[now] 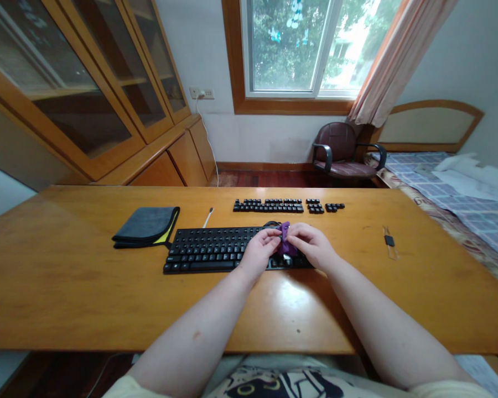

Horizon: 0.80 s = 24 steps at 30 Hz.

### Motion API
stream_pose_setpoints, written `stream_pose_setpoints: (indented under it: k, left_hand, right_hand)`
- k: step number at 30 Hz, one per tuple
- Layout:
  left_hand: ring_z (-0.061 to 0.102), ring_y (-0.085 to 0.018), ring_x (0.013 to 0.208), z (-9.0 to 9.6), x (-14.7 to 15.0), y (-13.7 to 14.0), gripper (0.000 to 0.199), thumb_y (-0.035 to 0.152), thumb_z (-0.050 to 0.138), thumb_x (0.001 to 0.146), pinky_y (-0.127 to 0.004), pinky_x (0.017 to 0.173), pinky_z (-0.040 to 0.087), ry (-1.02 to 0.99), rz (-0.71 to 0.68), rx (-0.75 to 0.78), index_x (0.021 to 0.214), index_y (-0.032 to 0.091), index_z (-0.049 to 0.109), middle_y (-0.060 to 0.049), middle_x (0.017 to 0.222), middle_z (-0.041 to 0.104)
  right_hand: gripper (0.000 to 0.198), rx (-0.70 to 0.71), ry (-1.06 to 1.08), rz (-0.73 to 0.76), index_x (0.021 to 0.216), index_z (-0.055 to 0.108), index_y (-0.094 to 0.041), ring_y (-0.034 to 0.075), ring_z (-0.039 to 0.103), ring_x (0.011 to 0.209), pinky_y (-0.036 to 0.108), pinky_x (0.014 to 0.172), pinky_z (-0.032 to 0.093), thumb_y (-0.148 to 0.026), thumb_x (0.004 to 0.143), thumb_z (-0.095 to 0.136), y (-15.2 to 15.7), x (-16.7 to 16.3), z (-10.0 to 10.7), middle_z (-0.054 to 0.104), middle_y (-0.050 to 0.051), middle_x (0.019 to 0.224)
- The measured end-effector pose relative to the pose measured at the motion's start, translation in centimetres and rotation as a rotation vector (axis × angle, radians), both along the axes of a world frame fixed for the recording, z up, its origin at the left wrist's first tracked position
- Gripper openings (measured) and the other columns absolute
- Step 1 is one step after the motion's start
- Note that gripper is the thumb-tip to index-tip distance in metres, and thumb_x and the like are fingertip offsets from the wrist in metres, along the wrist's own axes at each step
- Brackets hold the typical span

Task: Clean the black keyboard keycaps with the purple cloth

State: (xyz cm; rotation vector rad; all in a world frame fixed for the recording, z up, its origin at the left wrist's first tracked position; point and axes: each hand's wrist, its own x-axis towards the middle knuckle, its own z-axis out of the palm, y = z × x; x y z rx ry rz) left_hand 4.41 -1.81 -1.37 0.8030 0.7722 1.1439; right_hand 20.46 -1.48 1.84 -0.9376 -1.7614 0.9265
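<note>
**While daylight fills the window (286,55), we work over a black keyboard (209,249)**

Before us stretches a wooden table (108,309), its glossy top catching a bright reflection nearer our side. Beyond it, on a dark reddish floor (269,178), stands a maroon chair (336,145) with black armrests, near a bed (427,171) with a checked cover. We see a pinkish curtain (402,61) at the window's right and a glass-fronted cabinet (103,167) on the left.

A folded grey cloth (147,224) with yellow showing lies beside the keyboard's left end; behind the keyboard is a thin white stick (208,218) with a dark tip. Loose black keycaps (269,208) form rows towards the far edge, and a small dark object (389,241) with thin loops lies well apart on the right.

Above the keyboard's right part, a purple item (288,246) is between our hands. Our right hand (311,243) pinches it between thumb and finger. Our left hand (259,251) has its fingertips drawn together at its left edge; whether they grip it, we cannot tell. Both hands hide some keys.
</note>
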Motion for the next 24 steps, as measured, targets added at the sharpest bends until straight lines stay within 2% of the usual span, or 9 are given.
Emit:
stream_pose_setpoints:
  k: [2, 4, 7, 10, 16, 20, 24]
  left_hand:
    - [0.057, -0.008, 0.06, 0.0, 0.1, 0.0, 0.034, 0.03, 0.077, 0.06, -0.02, 0.06, 0.045, -0.023, 0.025, -0.017, 0.086, 0.014, 0.062, -0.001, 0.072, 0.064]
    - [0.059, -0.009, 0.065, 0.0, 0.2, 0.0, 0.033, 0.029, 0.078, 0.058, -0.021, 0.064, 0.046, -0.056, 0.044, -0.025, 0.083, 0.014, 0.062, -0.001, 0.076, 0.065]
    - [0.061, -0.01, 0.071, 0.2, 0.3, -0.1, 0.032, 0.027, 0.079, 0.057, -0.023, 0.069, 0.048, -0.096, 0.06, -0.027, 0.081, 0.015, 0.063, -0.001, 0.079, 0.066]
    - [0.062, -0.011, 0.072, 0.3, 0.3, -0.1, 0.03, 0.027, 0.079, 0.058, -0.023, 0.069, 0.048, -0.119, 0.075, -0.033, 0.08, 0.015, 0.062, 0.0, 0.078, 0.065]
    - [0.059, -0.009, 0.066, 0.2, 0.3, -0.2, 0.029, 0.03, 0.079, 0.058, -0.022, 0.066, 0.047, -0.087, 0.075, -0.026, 0.075, 0.014, 0.061, 0.001, 0.071, 0.064]
    - [0.059, -0.009, 0.067, 0.1, 0.4, -0.3, 0.028, 0.03, 0.079, 0.057, -0.022, 0.067, 0.046, -0.074, 0.097, -0.013, 0.072, 0.014, 0.061, 0.001, 0.071, 0.065]
    - [0.06, -0.01, 0.07, -0.1, 0.5, -0.4, 0.026, 0.029, 0.079, 0.058, -0.023, 0.07, 0.046, -0.097, 0.1, 0.0, 0.071, 0.015, 0.061, 0.002, 0.071, 0.065]
  right_hand:
    - [0.015, -0.008, 0.004, -0.003, 0.07, 0.063, -0.02, 0.017, 0.058, 0.077, 0.033, 0.076, 0.046, -0.033, 0.078, 0.061, 0.0, -0.2, -0.3, 0.061, 0.003, 0.078]
    - [0.013, -0.09, 0.067, -0.026, 0.076, 0.063, -0.021, 0.016, 0.058, 0.073, 0.032, 0.072, 0.048, -0.033, 0.074, 0.065, 0.1, -0.4, -0.9, 0.061, 0.003, 0.078]
    - [0.025, -0.23, 0.185, -0.053, 0.082, 0.061, -0.02, 0.014, 0.058, 0.065, 0.03, 0.064, 0.049, -0.033, 0.065, 0.073, 0.3, -0.6, -1.8, 0.062, 0.001, 0.074]
    - [0.03, -0.269, 0.208, -0.072, 0.085, 0.062, -0.02, 0.015, 0.06, 0.064, 0.03, 0.064, 0.051, -0.033, 0.061, 0.075, 0.3, -0.6, -2.0, 0.063, 0.001, 0.071]
    - [0.022, -0.043, -0.006, -0.134, 0.088, 0.07, -0.023, 0.02, 0.063, 0.083, 0.034, 0.075, 0.052, -0.032, 0.068, 0.071, 0.1, -0.4, -1.4, 0.068, 0.006, 0.089]
    - [0.02, 0.05, -0.05, -0.158, 0.088, 0.072, -0.026, 0.02, 0.064, 0.081, 0.034, 0.07, 0.053, -0.033, 0.07, 0.07, -0.2, -0.6, -1.3, 0.069, 0.005, 0.088]
    - [0.022, 0.139, -0.046, -0.2, 0.088, 0.072, -0.027, 0.021, 0.064, 0.081, 0.035, 0.072, 0.054, -0.033, 0.067, 0.073, -0.6, -0.9, -1.0, 0.07, 0.005, 0.086]
